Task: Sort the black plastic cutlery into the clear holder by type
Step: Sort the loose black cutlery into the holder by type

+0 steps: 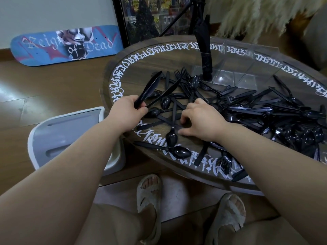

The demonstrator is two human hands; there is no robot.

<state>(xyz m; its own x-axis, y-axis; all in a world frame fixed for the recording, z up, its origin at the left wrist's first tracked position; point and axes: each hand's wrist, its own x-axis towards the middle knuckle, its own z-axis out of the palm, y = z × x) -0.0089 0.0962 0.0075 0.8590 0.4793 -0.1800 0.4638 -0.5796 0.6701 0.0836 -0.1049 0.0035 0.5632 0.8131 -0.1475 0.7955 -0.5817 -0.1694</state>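
Cutlery pile [247,110] on table [127,68], holder [235,71] behind, skateboard deck [65,45] far left.

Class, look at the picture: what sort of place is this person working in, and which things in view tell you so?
Probably a room in a home, not a workshop. A decorated skateboard deck and a framed picture lean against the wall, and the person wears slippers on a wooden floor.

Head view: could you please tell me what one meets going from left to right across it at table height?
Skateboard deck → grey-and-white stool → left hand gripping a bundle of knives → right hand reaching into loose cutlery → clear holder → big cutlery pile.
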